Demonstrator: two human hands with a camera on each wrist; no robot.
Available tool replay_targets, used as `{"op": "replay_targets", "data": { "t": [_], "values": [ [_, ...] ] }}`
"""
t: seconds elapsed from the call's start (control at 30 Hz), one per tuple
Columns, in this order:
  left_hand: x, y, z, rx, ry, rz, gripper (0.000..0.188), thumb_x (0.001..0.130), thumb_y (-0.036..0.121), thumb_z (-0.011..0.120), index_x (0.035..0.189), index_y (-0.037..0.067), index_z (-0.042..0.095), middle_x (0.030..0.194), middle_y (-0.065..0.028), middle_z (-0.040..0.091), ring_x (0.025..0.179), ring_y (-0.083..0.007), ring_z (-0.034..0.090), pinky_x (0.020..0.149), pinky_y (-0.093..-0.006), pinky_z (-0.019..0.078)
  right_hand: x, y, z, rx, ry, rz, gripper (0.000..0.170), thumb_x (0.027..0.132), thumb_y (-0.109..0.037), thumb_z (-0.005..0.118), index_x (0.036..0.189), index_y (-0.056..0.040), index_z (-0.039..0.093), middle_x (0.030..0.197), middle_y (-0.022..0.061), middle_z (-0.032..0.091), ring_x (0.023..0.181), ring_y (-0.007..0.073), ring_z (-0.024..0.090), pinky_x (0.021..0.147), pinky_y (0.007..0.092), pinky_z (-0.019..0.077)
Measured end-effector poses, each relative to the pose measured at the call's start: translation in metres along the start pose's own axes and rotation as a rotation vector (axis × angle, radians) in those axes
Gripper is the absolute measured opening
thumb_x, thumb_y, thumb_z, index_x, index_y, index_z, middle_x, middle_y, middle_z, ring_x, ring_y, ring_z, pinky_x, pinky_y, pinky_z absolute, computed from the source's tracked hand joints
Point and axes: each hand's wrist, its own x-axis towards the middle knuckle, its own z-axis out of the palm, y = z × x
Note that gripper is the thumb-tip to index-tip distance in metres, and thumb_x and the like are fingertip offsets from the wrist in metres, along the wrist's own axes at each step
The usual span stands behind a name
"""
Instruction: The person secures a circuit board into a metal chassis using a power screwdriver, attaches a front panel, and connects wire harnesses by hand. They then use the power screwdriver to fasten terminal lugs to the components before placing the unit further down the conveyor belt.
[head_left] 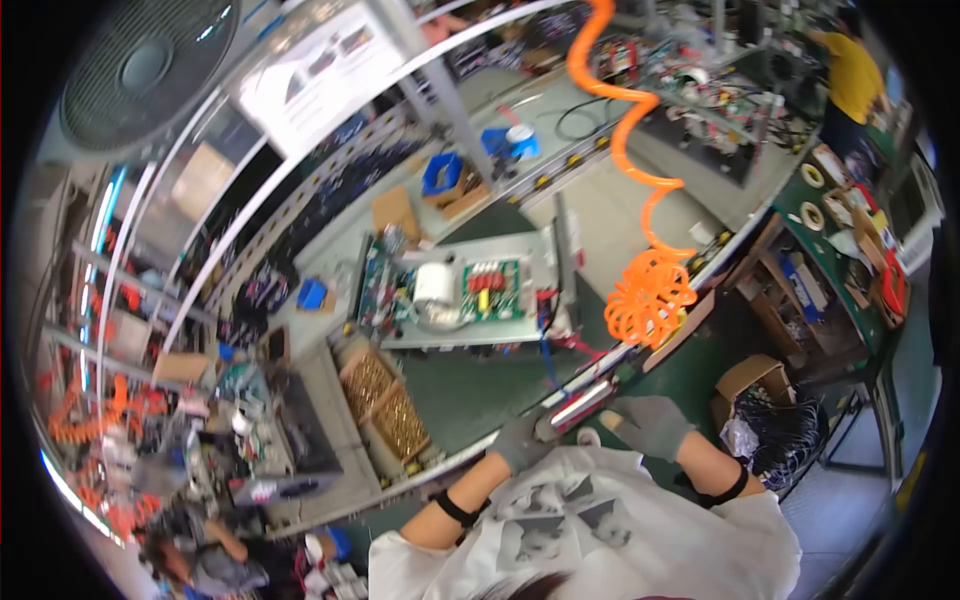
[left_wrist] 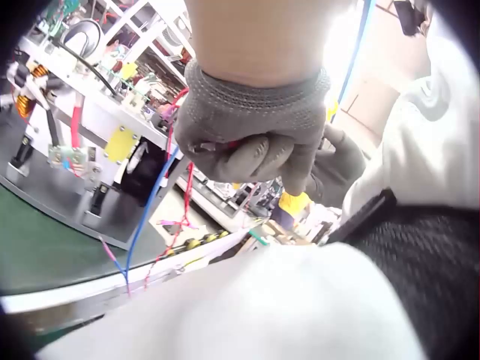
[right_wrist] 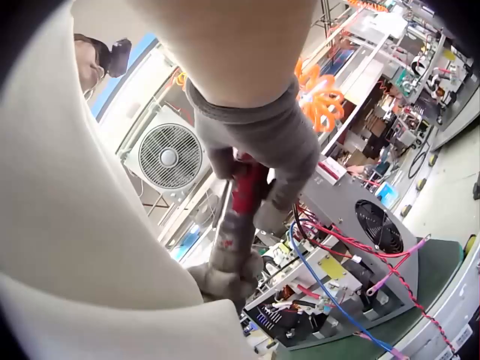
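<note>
A long red-and-grey tool (right_wrist: pixel 245 196) with a rounded body is held between both gloved hands at the bench edge; its exact kind I cannot tell. My left hand (head_left: pixel 522 442) grips its grey end, fingers curled in the left wrist view. Around the red part, my right hand (right_wrist: pixel 259 146) has its fingers wrapped. In the head view the right hand (head_left: pixel 650 425) is on the tool's other side. Beyond the hands lies an opened metal chassis (head_left: pixel 400 338) with a green circuit board (head_left: pixel 503 305). Red and blue wires (right_wrist: pixel 315 266) hang from its near side.
A coiled orange air hose (head_left: pixel 650 300) hangs right of the chassis. Cardboard boxes of brass-coloured small parts (head_left: pixel 402 422) stand at left. On the floor at right, a carton (head_left: pixel 745 375) sits near black cables (head_left: pixel 790 435). A fan (head_left: pixel 145 70) is at upper left.
</note>
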Motion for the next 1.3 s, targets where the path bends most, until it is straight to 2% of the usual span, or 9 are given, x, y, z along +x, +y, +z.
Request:
{"op": "replay_targets", "data": {
  "t": [0.27, 0.37, 0.6, 0.77, 1.0, 1.17, 1.2, 1.23, 1.3],
  "values": [
    [-0.043, 0.004, -0.036, 0.369, -0.067, 0.042, 0.038, 0.075, 0.016, 0.058, 0.113, 0.017, 0.049, 0.088, -0.0105, 0.063, 0.076, -0.0313, 0.063, 0.062, -0.0428, 0.0489, 0.026, -0.057, 0.030, -0.575, 0.382, -0.820, 0.051, 0.066, -0.035, 0.072, 0.107, -0.0070, 0.056, 0.097, 0.0137, 0.063, 0.089, 0.0284, 0.062, 0.079, 0.0395, 0.0490],
    [-0.039, -0.003, -0.036, 0.437, -0.108, 0.165, 0.035, 0.077, 0.015, 0.056, 0.111, 0.017, 0.048, 0.085, -0.0082, 0.061, 0.069, -0.0292, 0.063, 0.057, -0.0426, 0.0489, 0.040, -0.072, 0.042, -0.568, -0.332, -0.283, 0.053, 0.063, -0.032, 0.072, 0.107, -0.0067, 0.056, 0.098, 0.0161, 0.062, 0.091, 0.0320, 0.061, 0.080, 0.0397, 0.0488],
    [-0.020, -0.076, -0.053, 0.350, 0.182, 0.343, 0.027, 0.081, 0.018, 0.055, 0.108, 0.015, 0.055, 0.095, -0.0090, 0.061, 0.094, -0.0296, 0.061, 0.075, -0.0485, 0.0473, 0.045, -0.050, 0.074, -0.402, -0.232, -0.079, 0.044, 0.062, -0.028, 0.068, 0.098, -0.0052, 0.059, 0.090, 0.0189, 0.063, 0.086, 0.0352, 0.061, 0.075, 0.0407, 0.0486],
    [-0.033, -0.226, -0.029, 0.021, 0.790, -0.471, 0.026, 0.082, 0.023, 0.057, 0.106, 0.014, 0.058, 0.099, -0.0130, 0.060, 0.096, -0.0343, 0.057, 0.080, -0.0464, 0.0452, 0.016, -0.040, 0.088, -0.143, -0.117, 0.084, 0.034, 0.058, -0.020, 0.069, 0.086, -0.0017, 0.059, 0.076, 0.0179, 0.061, 0.069, 0.0324, 0.060, 0.064, 0.0359, 0.0473],
    [-0.064, -0.426, -0.025, -0.538, 1.017, -0.990, 0.025, 0.085, 0.013, 0.051, 0.108, 0.012, 0.058, 0.102, -0.0161, 0.059, 0.099, -0.0351, 0.056, 0.084, -0.0417, 0.0469, 0.002, -0.047, 0.131, 0.078, -0.060, 0.148, 0.037, 0.055, -0.018, 0.073, 0.085, -0.0011, 0.059, 0.071, 0.0133, 0.061, 0.063, 0.0262, 0.058, 0.062, 0.0353, 0.0469],
    [-0.049, -0.458, -0.092, 0.429, 0.649, -1.028, 0.026, 0.087, 0.015, 0.045, 0.108, 0.009, 0.058, 0.108, -0.0143, 0.058, 0.105, -0.0277, 0.054, 0.083, -0.0369, 0.0444, 0.007, -0.089, 0.145, -0.015, -0.056, 0.273, 0.041, 0.054, -0.022, 0.076, 0.087, -0.0016, 0.060, 0.074, 0.0157, 0.063, 0.067, 0.0292, 0.060, 0.064, 0.0358, 0.0473],
    [-0.040, -0.545, -0.057, 0.412, 0.641, -0.968, 0.026, 0.087, 0.015, 0.045, 0.108, 0.009, 0.058, 0.108, -0.0143, 0.058, 0.105, -0.0277, 0.054, 0.083, -0.0369, 0.0444, 0.008, -0.095, 0.146, -0.109, -0.082, 0.275, 0.044, 0.054, -0.024, 0.076, 0.089, -0.0018, 0.061, 0.078, 0.0174, 0.064, 0.072, 0.0330, 0.062, 0.066, 0.0377, 0.0480],
    [-0.010, -0.633, -0.041, 1.043, 0.142, -0.948, 0.031, 0.090, 0.023, 0.041, 0.114, 0.014, 0.058, 0.115, -0.0072, 0.058, 0.110, -0.0202, 0.051, 0.085, -0.0322, 0.0393, 0.009, -0.103, 0.148, -0.188, -0.071, 0.270, 0.049, 0.055, -0.027, 0.077, 0.094, -0.0015, 0.062, 0.083, 0.0186, 0.065, 0.078, 0.0361, 0.062, 0.070, 0.0396, 0.0485],
    [-0.029, -0.513, -0.138, 0.919, -0.070, -0.890, 0.041, 0.094, 0.028, 0.032, 0.130, 0.018, 0.049, 0.135, -0.0082, 0.047, 0.123, -0.0207, 0.044, 0.100, -0.0401, 0.0313, 0.009, -0.123, 0.148, -0.107, -0.099, 0.346, 0.055, 0.057, -0.031, 0.077, 0.101, -0.0016, 0.061, 0.089, 0.0204, 0.064, 0.086, 0.0373, 0.061, 0.075, 0.0408, 0.0482]
  ]
}}
